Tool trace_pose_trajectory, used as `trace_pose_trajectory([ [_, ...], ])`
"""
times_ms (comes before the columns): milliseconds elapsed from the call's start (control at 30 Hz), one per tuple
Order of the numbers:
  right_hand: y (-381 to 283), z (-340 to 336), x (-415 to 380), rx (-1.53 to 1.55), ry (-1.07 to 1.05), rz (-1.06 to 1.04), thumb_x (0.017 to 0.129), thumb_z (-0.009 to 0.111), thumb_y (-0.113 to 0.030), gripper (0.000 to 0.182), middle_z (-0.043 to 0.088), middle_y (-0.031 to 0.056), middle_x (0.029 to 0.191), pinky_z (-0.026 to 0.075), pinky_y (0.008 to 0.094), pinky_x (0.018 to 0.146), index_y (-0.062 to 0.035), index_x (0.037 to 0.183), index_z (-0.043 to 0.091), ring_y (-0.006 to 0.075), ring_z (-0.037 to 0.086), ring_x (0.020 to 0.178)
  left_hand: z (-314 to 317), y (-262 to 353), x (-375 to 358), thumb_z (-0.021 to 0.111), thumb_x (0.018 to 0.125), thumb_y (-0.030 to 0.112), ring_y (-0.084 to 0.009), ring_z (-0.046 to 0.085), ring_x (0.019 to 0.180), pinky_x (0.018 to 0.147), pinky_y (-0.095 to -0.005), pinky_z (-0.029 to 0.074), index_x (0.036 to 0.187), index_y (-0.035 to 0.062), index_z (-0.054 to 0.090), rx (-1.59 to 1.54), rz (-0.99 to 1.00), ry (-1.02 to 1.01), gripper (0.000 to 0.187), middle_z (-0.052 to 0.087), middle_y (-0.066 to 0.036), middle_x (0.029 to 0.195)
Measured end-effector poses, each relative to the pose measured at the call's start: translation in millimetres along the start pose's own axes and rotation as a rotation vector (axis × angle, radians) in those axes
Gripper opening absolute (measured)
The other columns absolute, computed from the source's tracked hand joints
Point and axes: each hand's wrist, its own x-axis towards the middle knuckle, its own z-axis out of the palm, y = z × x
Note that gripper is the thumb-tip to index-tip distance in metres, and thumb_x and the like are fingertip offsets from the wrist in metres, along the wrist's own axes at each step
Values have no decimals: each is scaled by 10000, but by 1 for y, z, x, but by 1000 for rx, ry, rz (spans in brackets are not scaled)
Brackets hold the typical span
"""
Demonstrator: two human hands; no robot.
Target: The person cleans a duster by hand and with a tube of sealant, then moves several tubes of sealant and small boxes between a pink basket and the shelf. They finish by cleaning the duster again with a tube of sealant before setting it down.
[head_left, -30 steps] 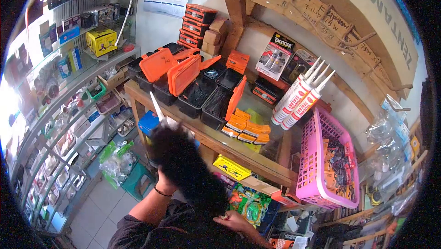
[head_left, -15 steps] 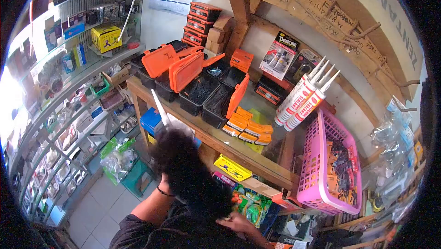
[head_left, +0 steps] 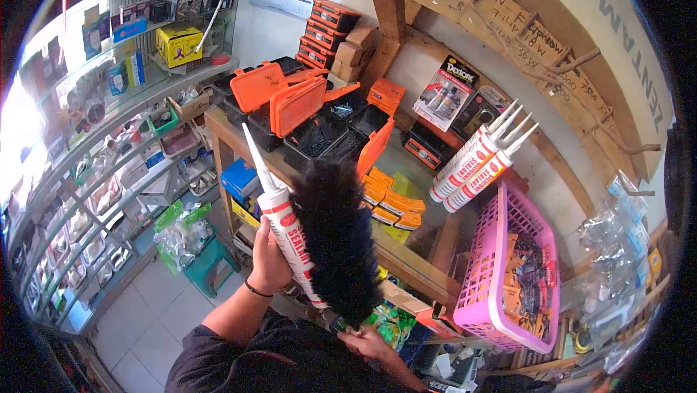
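A white and red silicone sealant tube with a long white nozzle is upright but tilted, and my left hand is wrapped round it. Right beside the tube stands a fluffy black duster. Its handle end, low in the view, is gripped by my right hand. The duster's top hides part of the black boxes with orange lids. Small orange packets lie just right of the duster. More sealant tubes stand together on the wooden-framed counter.
A pink basket holding packets is at the right. Stacked orange and black cases stand at the back. A green stool with plastic bags is on the floor at the left, near the glass shelves.
The duster has shifted right and no longer covers most of the sealant tube. My left hand, now in fuller view on the tube, has moved slightly upward. The camera view has shifted a little.
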Motion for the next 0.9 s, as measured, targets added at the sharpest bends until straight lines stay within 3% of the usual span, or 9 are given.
trace_pose_trajectory([
  [67, -7, -6, -8, -45, -7, -18, 754, 613, -305, 353, 418, -32, 472, 276, 244, 410, -76, 517, 486, 60, 385, 439, 73, -23, 35, 387, 791, 535, -246, 509, 921, 789, -369, 428, 1108, 91, 435, 334, 211, 713, 547, 517, -115, 1001],
  [100, -19, -10, -15, -186, -26, 28, 742, 609, -350, 382, 450, 4, 482, 322, 276, 450, -46, 537, 501, 100, 419, 462, 48, -25, 25, 414, 816, 443, -233, 503, 868, 747, -347, 435, 1000, 94, 464, 1301, 346, 475, 397, 510, -108, 923],
  [133, -26, -14, -20, -330, -46, 70, 729, 605, -395, 426, 482, 41, 492, 369, 308, 489, -16, 556, 515, 139, 454, 486, 28, -18, 12, 441, 813, 405, -225, 494, 876, 760, -349, 428, 1022, 93, 461, 1227, -31, 524, 376, 501, -100, 926],
  [300, -8, -34, -20, -97, -66, 125, 738, 598, -393, 408, 499, 45, 520, 382, 315, 507, -17, 593, 534, 144, 462, 499, 69, -28, 29, 315, 827, 528, -160, 549, 690, 620, -309, 467, 1033, 136, 459, 297, 109, 656, 466, 546, -28, 776],
  [467, -68, -41, -46, -287, -71, 90, 718, 611, -408, 414, 508, 26, 528, 356, 282, 480, -14, 603, 558, 103, 455, 502, 3, -42, 19, 328, 847, 435, -268, 369, 1127, 939, -418, 293, 1236, 66, 333, 169, 213, 430, 537, 400, -153, 1194],
  [533, -25, -42, -35, -233, 36, -135, 776, 573, -174, 289, 436, 9, 480, 255, 235, 365, -65, 527, 478, 81, 371, 384, -39, -50, 22, 333, 832, 471, -252, 433, 1045, 879, -404, 353, 1183, 58, 389, 1604, -106, 740, 545, 467, -128, 1124],
  [600, -6, -54, -29, 20, -4, 82, 768, 585, -178, 262, 442, 10, 485, 250, 232, 361, -53, 553, 502, 80, 368, 379, 114, -39, 50, 355, 814, 523, -190, 537, 691, 568, -307, 458, 1014, 110, 463, 149, 130, 733, 472, 528, -59, 763],
  [800, -74, -55, -49, -356, -19, 141, 716, 630, -334, 421, 419, 5, 410, 290, 266, 363, -37, 454, 488, 79, 401, 385, 96, -31, 43, 308, 847, 492, -214, 515, 884, 783, -333, 432, 1063, 88, 469, -321, 15, 274, 486, 508, -123, 988],
  [900, -51, -56, -41, -479, -44, 217, 684, 610, -484, 459, 583, 77, 613, 417, 291, 536, -26, 697, 615, 170, 529, 535, 82, -27, 42, 332, 841, 491, -203, 512, 885, 794, -330, 427, 1097, 73, 432, 56, 138, 509, 500, 502, -120, 1011],
])
